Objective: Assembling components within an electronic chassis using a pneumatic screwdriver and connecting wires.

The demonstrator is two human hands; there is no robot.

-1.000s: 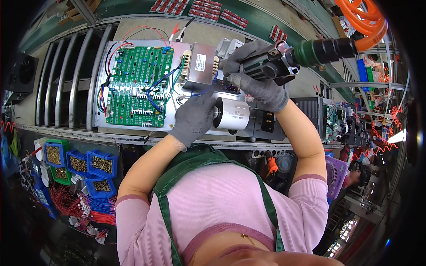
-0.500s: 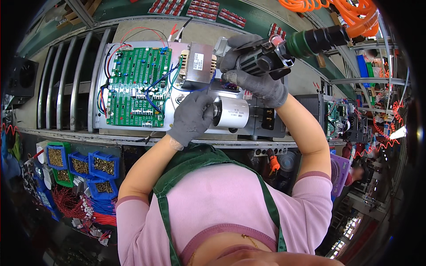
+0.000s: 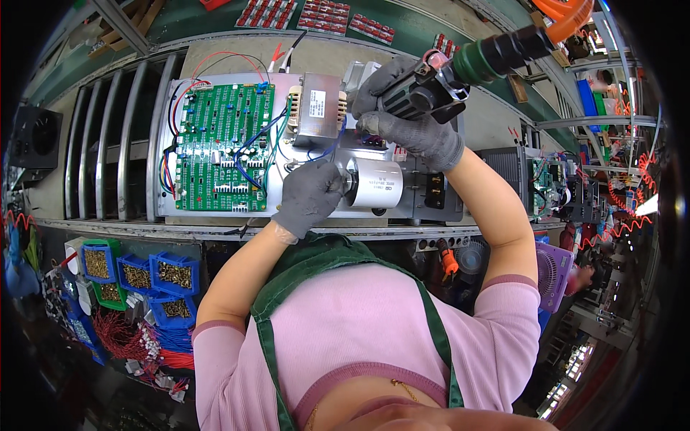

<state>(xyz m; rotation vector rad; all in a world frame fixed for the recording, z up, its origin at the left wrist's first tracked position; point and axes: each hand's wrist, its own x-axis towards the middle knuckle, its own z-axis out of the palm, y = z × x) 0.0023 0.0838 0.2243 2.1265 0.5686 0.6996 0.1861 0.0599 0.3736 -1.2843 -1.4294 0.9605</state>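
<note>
Left hand (image 3: 310,195) pinching down beside the white capacitor (image 3: 379,184) on the grey chassis (image 3: 215,79), right hand (image 3: 402,115) wrapped tight round the power screwdriver (image 3: 460,68) just above — best kept square, pressed steadily, wires held clear.

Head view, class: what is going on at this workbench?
A person in grey gloves works on an open metal chassis that holds a green circuit board. The right hand grips a powered screwdriver, aimed down near the transformer. The left hand rests beside the white capacitor. Blue bins of small parts sit lower left.
</note>
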